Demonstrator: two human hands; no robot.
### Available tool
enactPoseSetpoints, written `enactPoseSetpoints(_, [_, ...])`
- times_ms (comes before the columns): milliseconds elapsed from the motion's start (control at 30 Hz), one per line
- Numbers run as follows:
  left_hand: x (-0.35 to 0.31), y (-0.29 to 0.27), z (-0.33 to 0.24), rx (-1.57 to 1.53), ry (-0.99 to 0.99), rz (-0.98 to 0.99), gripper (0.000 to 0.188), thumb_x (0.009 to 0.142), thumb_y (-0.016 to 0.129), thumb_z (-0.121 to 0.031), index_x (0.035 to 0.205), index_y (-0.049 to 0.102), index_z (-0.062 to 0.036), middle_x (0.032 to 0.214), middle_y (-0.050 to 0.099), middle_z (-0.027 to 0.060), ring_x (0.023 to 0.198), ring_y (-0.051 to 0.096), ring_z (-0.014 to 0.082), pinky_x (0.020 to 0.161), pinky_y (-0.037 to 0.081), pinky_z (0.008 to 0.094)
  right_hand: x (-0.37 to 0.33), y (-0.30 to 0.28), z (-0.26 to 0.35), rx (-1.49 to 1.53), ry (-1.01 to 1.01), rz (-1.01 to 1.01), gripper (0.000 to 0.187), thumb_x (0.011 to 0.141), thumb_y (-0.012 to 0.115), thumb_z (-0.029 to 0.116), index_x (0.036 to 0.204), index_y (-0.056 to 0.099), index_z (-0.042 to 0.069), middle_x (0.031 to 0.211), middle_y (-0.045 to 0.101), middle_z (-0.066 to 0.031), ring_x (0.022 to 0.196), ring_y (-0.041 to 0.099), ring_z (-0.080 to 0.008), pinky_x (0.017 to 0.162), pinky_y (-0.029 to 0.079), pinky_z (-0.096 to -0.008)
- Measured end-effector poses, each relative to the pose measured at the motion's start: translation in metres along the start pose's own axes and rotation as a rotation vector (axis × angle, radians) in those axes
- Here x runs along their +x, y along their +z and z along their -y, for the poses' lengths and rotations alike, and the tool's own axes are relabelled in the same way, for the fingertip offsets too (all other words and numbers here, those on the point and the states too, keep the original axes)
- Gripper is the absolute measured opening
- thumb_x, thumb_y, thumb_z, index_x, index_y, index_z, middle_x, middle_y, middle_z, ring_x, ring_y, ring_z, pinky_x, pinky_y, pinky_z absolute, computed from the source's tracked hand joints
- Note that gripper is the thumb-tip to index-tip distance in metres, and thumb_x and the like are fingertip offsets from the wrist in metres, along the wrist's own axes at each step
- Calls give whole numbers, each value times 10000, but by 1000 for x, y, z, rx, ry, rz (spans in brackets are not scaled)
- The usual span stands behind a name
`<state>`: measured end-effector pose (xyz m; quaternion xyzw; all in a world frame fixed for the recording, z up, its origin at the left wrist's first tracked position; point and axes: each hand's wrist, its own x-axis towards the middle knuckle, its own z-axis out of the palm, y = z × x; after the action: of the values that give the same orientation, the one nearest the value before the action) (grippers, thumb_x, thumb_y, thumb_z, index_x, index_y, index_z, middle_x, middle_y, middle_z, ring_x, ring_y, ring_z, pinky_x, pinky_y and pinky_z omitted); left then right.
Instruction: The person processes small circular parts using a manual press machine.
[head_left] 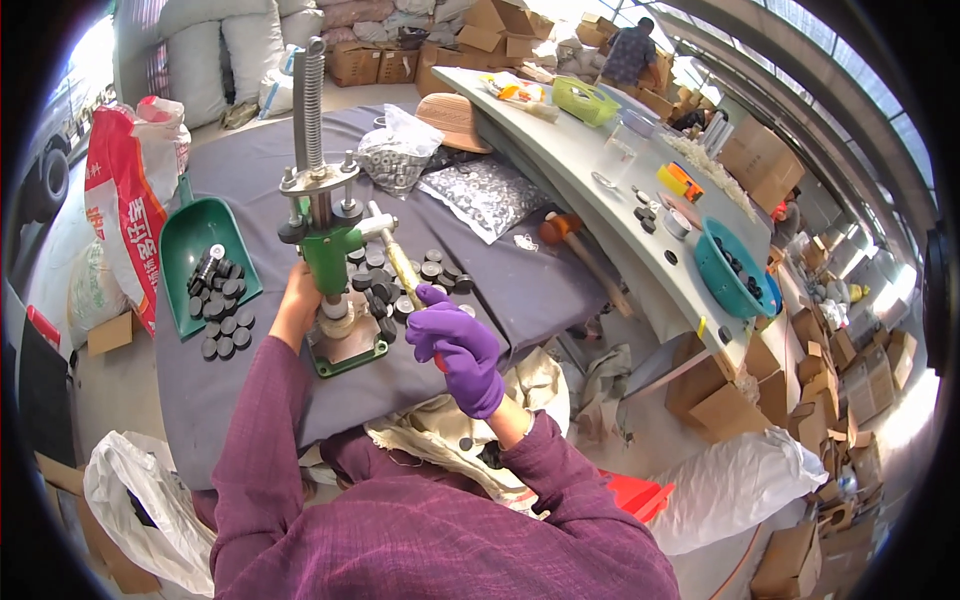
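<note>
A green hand press [324,262] with a tall spring on top stands on the grey cloth-covered table [250,395]. In a purple glove, my right hand [458,345] is closed round the lower end of the press lever [397,262], which slants down toward me. My bare left hand [297,300] is at the left side of the press, beside its ram; the fingers are hidden behind it. Black round caps with grey faces [432,268] lie in a heap to the right of the press. More caps [228,335] spill from a green dustpan [205,225] on the left.
Behind the press lie bags of small parts [485,195] and a straw hat [455,120]. A hammer [562,230] rests at the right. Beyond, a long table [640,215] holds a teal basin [728,270]. Cardboard boxes [715,395] crowd the right floor; another person [630,55] stands far back.
</note>
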<state>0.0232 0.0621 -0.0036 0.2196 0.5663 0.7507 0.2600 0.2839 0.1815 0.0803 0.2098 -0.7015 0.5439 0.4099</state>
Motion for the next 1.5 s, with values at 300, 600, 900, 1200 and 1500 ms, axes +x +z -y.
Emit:
enactPoseSetpoints(300, [-70, -36, -24, 159, 53, -146, 327, 879, 521, -18, 1185, 610, 55, 1007, 678, 116, 830, 663, 164, 715, 529, 251, -1, 8, 0, 56, 48, -73, 388, 813, 457, -42, 1155, 639, -27, 731, 615, -26, 716, 588, -131, 1133, 321, -440])
enactPoseSetpoints(600, [-83, -60, -5, 335, 152, -206, 286, 870, 558, -36, 1135, 655, 9, 994, 686, 81, 788, 659, 136, 674, 530, 241, -10, 27, 6, 77, 93, -150, 429, 769, 438, -16, 1144, 646, -14, 742, 594, -13, 704, 574, -112, 1094, 377, -396])
enactPoseSetpoints(900, [-107, -183, -17, 1606, 507, -741, 457, 886, 579, -90, 1338, 527, -56, 1340, 555, 185, 1232, 507, 365, 1024, 413, 451, 29, 22, 24, 106, 108, -104, 358, 829, 446, -23, 1125, 647, -14, 802, 624, -39, 681, 582, -105, 713, 495, -269])
enactPoseSetpoints(1200, [-117, -155, 20, 1640, 94, -649, 537, 938, 573, -197, 1430, 410, -58, 1430, 457, 234, 1282, 451, 434, 1054, 382, 501, 92, 21, 40, 358, 242, -148, 252, 903, 448, 26, 1070, 629, -29, 831, 619, -48, 604, 558, -71, 558, 450, -216])
enactPoseSetpoints(1500, [-124, -151, 29, 1567, 237, -682, 462, 929, 575, -151, 1359, 478, -14, 1408, 479, 244, 1257, 475, 414, 1051, 382, 478, 98, 20, 45, 247, 228, -120, 290, 875, 425, 4, 1076, 628, -44, 835, 621, -57, 609, 562, -78, 570, 466, -226])
